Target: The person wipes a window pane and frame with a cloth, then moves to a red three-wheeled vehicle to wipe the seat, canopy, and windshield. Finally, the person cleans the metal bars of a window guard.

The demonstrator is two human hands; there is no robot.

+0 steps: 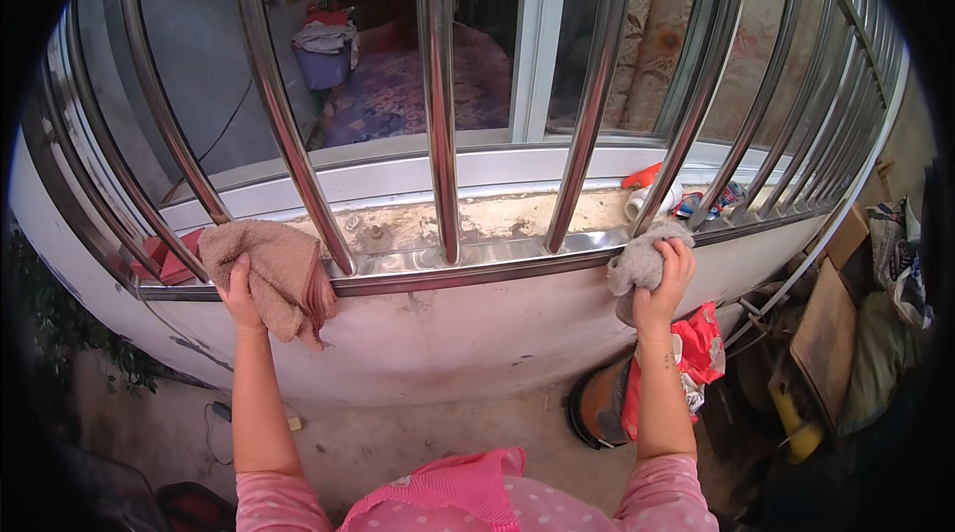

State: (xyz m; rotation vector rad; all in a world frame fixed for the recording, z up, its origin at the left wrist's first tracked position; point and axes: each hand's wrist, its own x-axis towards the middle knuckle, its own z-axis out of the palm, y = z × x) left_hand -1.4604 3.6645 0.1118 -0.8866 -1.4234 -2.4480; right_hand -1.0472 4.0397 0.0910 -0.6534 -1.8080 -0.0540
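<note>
My left hand (242, 297) grips a folded brown cloth (280, 282), which lies against the lower rail at the left end of a stainless steel window grille (442, 181). Farther right, my right hand (666, 275) is closed around a crumpled grey cloth (640, 263) at the foot of a bar, on the bottom rail (477, 278). Part of each hand's fingers is hidden by cloth. Behind the bars runs a stained window sill (395, 222). A red block-like object (181, 263) sits beside the brown cloth.
On the sill at right are a white roll-like object (656, 200), an orange item (642, 175) and a colourful packet (709, 200). Below my right arm stands a round bin-like container (600, 401) with a red bag (701, 342). Boards (823, 342) and sacks crowd the right side; leafy plants (82, 331) stand left.
</note>
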